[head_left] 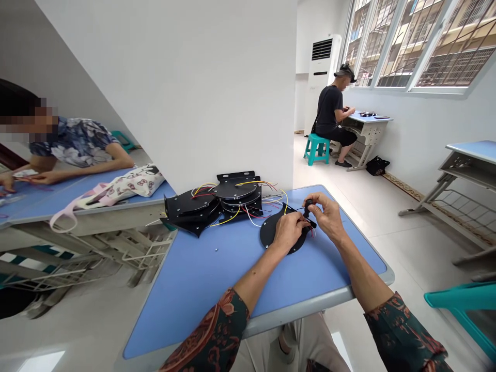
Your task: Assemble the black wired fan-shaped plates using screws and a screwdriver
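A black round metal plate assembly [268,230] with a flanged bracket lies on the blue desk in front of me. My left hand [289,230] rests over it, fingers bent and pressed together near the bracket's right end. What those fingertips pinch is too small to make out. Short red and white wires [313,232] stick out beside them. In my right hand [325,213] a short black-handled screwdriver [308,204] is gripped upright between thumb and fingers. Its lower end meets the bracket area close to my left fingertips; the tip itself is hidden.
Several similar black plate assemblies [237,190] with yellow, red and white wires are stacked at the desk's back left. A tiny screw-like piece [216,250] lies on the blue desktop [194,289]. A white wall [217,88] rises behind. Two other people sit at separate desks.
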Available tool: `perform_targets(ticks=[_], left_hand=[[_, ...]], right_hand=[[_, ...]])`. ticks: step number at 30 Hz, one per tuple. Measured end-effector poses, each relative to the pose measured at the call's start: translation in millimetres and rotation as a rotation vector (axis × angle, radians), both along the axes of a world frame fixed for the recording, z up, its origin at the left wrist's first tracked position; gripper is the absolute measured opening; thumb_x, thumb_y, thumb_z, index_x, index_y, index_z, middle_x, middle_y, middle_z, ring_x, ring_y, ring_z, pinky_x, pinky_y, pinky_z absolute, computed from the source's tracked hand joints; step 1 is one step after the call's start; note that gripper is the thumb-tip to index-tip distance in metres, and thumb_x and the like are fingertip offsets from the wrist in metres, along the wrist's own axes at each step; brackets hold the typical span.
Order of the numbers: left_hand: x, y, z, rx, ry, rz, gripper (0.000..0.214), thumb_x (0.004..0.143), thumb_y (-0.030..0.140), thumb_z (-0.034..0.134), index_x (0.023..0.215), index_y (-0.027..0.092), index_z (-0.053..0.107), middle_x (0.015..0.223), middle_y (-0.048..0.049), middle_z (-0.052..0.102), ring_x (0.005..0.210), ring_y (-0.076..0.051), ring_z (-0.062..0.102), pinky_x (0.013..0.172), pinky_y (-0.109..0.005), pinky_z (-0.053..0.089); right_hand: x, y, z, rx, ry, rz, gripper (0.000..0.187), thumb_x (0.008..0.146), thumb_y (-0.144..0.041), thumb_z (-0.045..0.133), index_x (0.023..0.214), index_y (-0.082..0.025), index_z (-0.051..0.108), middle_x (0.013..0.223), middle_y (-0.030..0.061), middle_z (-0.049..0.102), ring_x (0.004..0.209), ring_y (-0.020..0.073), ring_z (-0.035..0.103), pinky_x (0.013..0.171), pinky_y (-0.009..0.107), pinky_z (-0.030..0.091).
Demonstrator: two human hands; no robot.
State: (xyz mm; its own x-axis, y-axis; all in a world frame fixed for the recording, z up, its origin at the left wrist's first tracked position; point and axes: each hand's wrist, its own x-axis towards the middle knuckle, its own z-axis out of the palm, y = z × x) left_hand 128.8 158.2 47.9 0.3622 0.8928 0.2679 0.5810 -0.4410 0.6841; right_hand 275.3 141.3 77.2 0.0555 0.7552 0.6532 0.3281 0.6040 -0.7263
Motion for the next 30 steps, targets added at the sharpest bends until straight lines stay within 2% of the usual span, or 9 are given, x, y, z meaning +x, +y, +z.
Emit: perform_targets(ticks=[5, 8, 12, 14, 17, 19, 23, 25, 30], left_hand=[[0.3, 2.2, -2.6, -0.004, -0.025, -0.001, 0.012, 0.088, 0.023, 0.072, 0.076, 0.021, 0.07, 0.089, -0.0012, 0.079, 0.082, -0.018, 0.069, 0.072, -0.026, 0.043], [0.4, 3.2, -3.5, -0.002, -0.014, 0.025, 0.013, 0.088, 0.024, 0.072, 0.076, 0.02, 0.069, 0.086, -0.0016, 0.078, 0.079, -0.017, 0.068, 0.069, -0.025, 0.042], [1.3, 2.5, -2.3, 0.005, 0.004, 0.033, 0.014, 0.088, 0.024, 0.072, 0.076, 0.02, 0.067, 0.082, -0.0015, 0.076, 0.076, -0.017, 0.066, 0.066, -0.026, 0.039], [1.6, 2.1, -1.9, -0.002, -0.009, 0.027, 0.015, 0.087, 0.025, 0.073, 0.074, 0.02, 0.067, 0.081, -0.0009, 0.076, 0.074, -0.017, 0.066, 0.066, -0.025, 0.039], [0.4, 2.7, -2.3, -0.047, -0.074, 0.01, 0.014, 0.085, 0.025, 0.074, 0.074, 0.02, 0.069, 0.08, 0.0002, 0.076, 0.074, -0.016, 0.066, 0.068, -0.025, 0.042], [-1.9, 3.9, -3.2, -0.084, -0.14, -0.039, 0.01, 0.087, 0.023, 0.071, 0.077, 0.02, 0.071, 0.081, 0.0008, 0.077, 0.076, -0.016, 0.068, 0.071, -0.024, 0.045], [-6.6, 5.4, -3.6, -0.106, -0.187, -0.125, 0.017, 0.091, 0.016, 0.061, 0.08, 0.02, 0.074, 0.082, 0.0011, 0.076, 0.076, -0.014, 0.068, 0.073, -0.022, 0.048], [-7.0, 4.5, -2.4, -0.096, -0.17, -0.089, 0.016, 0.089, 0.014, 0.063, 0.079, 0.019, 0.074, 0.079, 0.0006, 0.076, 0.073, -0.014, 0.067, 0.072, -0.023, 0.047], [-3.3, 1.4, 0.7, -0.067, -0.133, -0.022, 0.013, 0.088, 0.013, 0.067, 0.078, 0.019, 0.073, 0.076, -0.0003, 0.074, 0.072, -0.015, 0.066, 0.071, -0.024, 0.045]], right_hand=[[2.5, 0.6, 0.7, -0.047, 0.007, 0.194, 0.015, 0.095, -0.026, 0.054, 0.102, -0.022, 0.067, 0.089, 0.0022, 0.072, 0.084, 0.0184, 0.066, 0.082, 0.036, 0.053], [0.6, 0.6, 0.1, -0.018, -0.026, 0.106, 0.02, 0.096, -0.032, 0.058, 0.109, -0.023, 0.07, 0.097, 0.0043, 0.074, 0.09, 0.0198, 0.066, 0.087, 0.038, 0.053], [-1.7, -0.1, -0.7, 0.015, -0.041, -0.097, 0.018, 0.086, -0.036, 0.072, 0.099, -0.023, 0.074, 0.092, 0.0037, 0.073, 0.081, 0.0192, 0.064, 0.081, 0.036, 0.054], [-0.7, -0.9, 0.0, 0.012, -0.05, -0.089, 0.015, 0.088, -0.033, 0.07, 0.097, -0.023, 0.075, 0.089, 0.0034, 0.073, 0.079, 0.0189, 0.064, 0.08, 0.036, 0.054], [2.1, -1.7, 1.3, 0.001, -0.076, 0.008, 0.019, 0.093, -0.029, 0.06, 0.102, -0.025, 0.076, 0.089, 0.0034, 0.073, 0.083, 0.0196, 0.066, 0.083, 0.037, 0.055], [3.0, -1.5, 1.3, -0.005, -0.076, 0.057, 0.023, 0.095, -0.029, 0.056, 0.108, -0.025, 0.075, 0.091, 0.0037, 0.074, 0.086, 0.0198, 0.067, 0.083, 0.037, 0.056], [-0.6, -1.7, 0.0, -0.009, -0.051, 0.094, 0.028, 0.098, -0.029, 0.054, 0.122, -0.025, 0.068, 0.101, 0.0045, 0.076, 0.093, 0.0199, 0.07, 0.088, 0.038, 0.055], [-3.4, -2.3, -0.6, 0.01, -0.041, 0.063, 0.027, 0.096, -0.029, 0.058, 0.122, -0.025, 0.066, 0.104, 0.0046, 0.076, 0.095, 0.0201, 0.07, 0.089, 0.038, 0.054], [-3.8, -1.1, -2.5, 0.022, -0.062, -0.108, 0.02, 0.084, -0.03, 0.074, 0.103, -0.024, 0.073, 0.096, 0.0031, 0.076, 0.082, 0.0192, 0.067, 0.081, 0.037, 0.055]])
